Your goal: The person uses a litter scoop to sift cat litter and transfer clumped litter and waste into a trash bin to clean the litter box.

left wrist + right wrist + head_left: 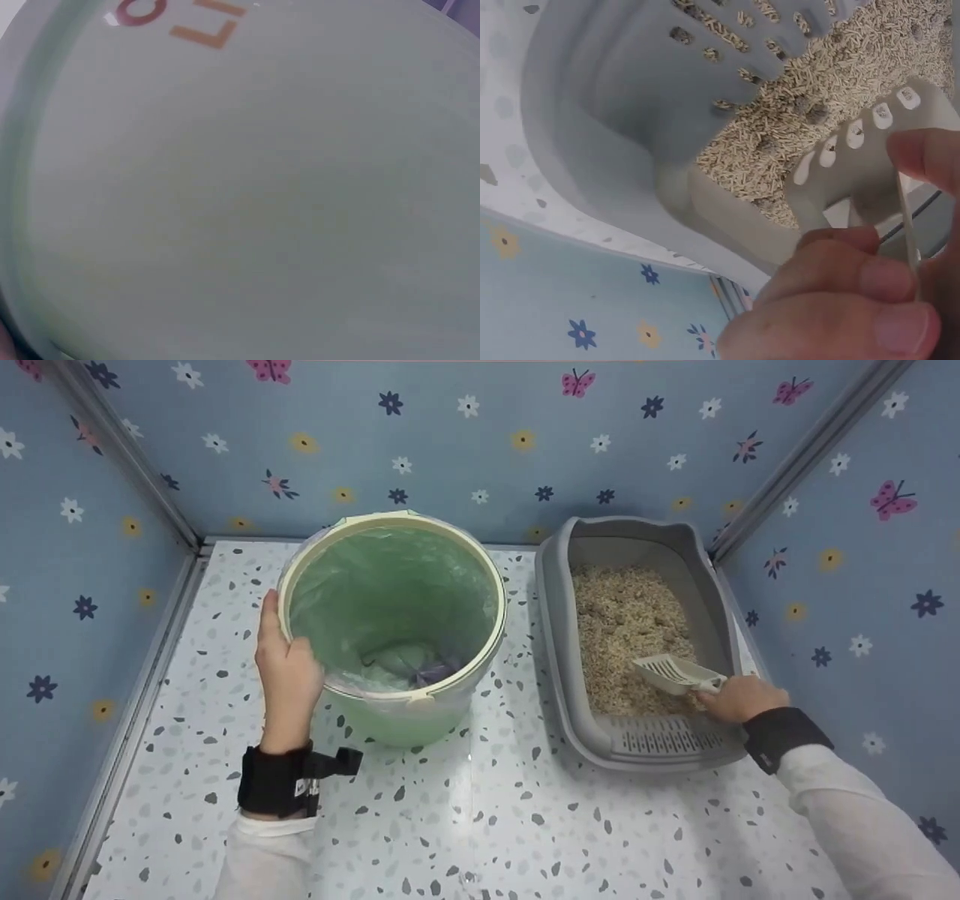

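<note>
Head view looks down on a speckled white terrazzo-pattern tabletop (480, 825) walled in by blue flowered panels (97, 607). On its left part stands a round pale-green plastic bucket lined with a thin green bag (394, 622), with a knotted bundle lying at the bottom. The person's left hand (286, 675) grips the bucket's near-left rim, thumb along the rim's edge and fingers wrapped around the outside. Just to the right sits a grey plastic litter tray (555, 660) filled with beige pellet litter (626, 622); tray and bucket stand close together but apart. The right hand (741, 697) pinches the handle of a cream slotted plastic scoop (671, 671), whose blade rests on the litter at the tray's near right.

From the right wrist, the scoop (862, 165) shows its slots above the pellets, fingers (840, 277) curled about the handle. The left wrist view is filled by the bucket's pale wall (247, 210), with blurred orange lettering.
</note>
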A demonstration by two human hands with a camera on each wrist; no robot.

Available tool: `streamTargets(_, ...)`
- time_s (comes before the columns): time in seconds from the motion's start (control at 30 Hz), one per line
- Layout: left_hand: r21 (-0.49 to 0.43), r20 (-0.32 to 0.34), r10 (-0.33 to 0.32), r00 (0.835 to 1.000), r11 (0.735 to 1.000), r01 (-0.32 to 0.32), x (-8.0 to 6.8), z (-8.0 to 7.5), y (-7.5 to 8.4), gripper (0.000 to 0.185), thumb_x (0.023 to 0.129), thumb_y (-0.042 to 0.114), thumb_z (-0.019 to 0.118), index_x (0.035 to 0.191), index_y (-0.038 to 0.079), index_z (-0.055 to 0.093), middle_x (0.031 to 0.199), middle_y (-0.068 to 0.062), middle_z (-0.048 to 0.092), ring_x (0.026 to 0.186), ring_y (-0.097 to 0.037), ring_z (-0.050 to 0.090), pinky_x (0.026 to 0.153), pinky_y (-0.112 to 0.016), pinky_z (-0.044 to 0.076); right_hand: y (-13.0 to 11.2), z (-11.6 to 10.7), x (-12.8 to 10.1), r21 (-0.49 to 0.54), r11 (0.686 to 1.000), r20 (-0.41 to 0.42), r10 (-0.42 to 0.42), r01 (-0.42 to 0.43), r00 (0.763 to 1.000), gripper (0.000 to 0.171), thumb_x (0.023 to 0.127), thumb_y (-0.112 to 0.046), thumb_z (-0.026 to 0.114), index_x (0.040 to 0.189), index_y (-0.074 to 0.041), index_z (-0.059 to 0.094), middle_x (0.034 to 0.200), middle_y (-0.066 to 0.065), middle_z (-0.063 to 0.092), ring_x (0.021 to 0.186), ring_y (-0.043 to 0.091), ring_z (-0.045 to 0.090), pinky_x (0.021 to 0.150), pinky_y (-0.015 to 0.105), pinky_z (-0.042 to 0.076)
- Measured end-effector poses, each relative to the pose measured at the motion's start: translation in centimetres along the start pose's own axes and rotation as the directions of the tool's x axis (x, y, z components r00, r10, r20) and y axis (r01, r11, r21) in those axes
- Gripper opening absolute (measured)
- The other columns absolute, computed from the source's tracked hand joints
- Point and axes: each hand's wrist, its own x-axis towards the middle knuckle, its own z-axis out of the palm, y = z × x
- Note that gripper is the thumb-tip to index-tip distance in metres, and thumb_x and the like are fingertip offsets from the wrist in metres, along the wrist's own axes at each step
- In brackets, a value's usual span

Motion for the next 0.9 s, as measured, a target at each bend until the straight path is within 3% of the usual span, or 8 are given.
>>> streamTargets(0.13, 0.003, 0.000, -0.008, 1.000, 1.000, 0.008, 0.0, -0.1, 0.0, 0.066, 0.090, -0.007, 0.026, 0.152, 0.010, 0.014, 0.157, -0.005, 0.016, 0.140, -0.022, 0.024, 0.110, -0.037, 0.033, -0.1, -0.1, -0.7, -0.019, 1.000, 0.091, 0.010, -0.008, 0.996, 0.051, 0.092, -0.047, 0.038, 0.075, -0.003, 0.056, 0.065, 0.008, 0.047, 0.062, 0.024, 0.047, 0.063, 0.047, 0.041)
streamTargets(0.27, 0.009, -0.002, -0.011, 1.000, 1.000, 0.011, 0.0, -0.1, -0.1, 0.066, 0.090, -0.006, 0.026, 0.152, 0.010, 0.014, 0.157, -0.005, 0.016, 0.139, -0.023, 0.024, 0.110, -0.038, 0.033, -0.5, -0.4, -1.1, -0.049, 0.999, 0.123, 0.013, -0.007, 0.992, 0.042, 0.090, -0.038, 0.039, 0.074, -0.003, 0.055, 0.065, 0.008, 0.048, 0.061, 0.024, 0.048, 0.063, 0.046, 0.042)
streamTargets(0.73, 0.015, -0.004, 0.014, 1.000, 1.000, -0.014, 0.0, -0.1, -0.2, 0.064, 0.090, -0.005, 0.026, 0.152, 0.009, 0.015, 0.157, -0.006, 0.016, 0.141, -0.018, 0.019, 0.113, -0.035, 0.026, -1.5, -2.7, -1.9, -0.082, 0.997, 0.185, 0.024, -0.009, 0.982, 0.046, 0.089, -0.045, 0.048, 0.074, -0.003, 0.060, 0.069, 0.008, 0.056, 0.063, 0.023, 0.052, 0.058, 0.035, 0.042)
streamTargets(0.9, 0.018, -0.008, 0.021, 1.000, 1.000, -0.021, 0.0, -0.1, -0.2, 0.064, 0.090, -0.005, 0.026, 0.152, 0.009, 0.015, 0.157, -0.007, 0.017, 0.141, -0.020, 0.021, 0.112, -0.036, 0.027, -2.4, -1.8, -1.1, -0.066, 0.997, 0.171, 0.053, -0.042, 0.984, 0.055, 0.089, -0.046, 0.048, 0.082, 0.006, 0.062, 0.074, 0.016, 0.058, 0.064, 0.025, 0.053, 0.058, 0.035, 0.045)
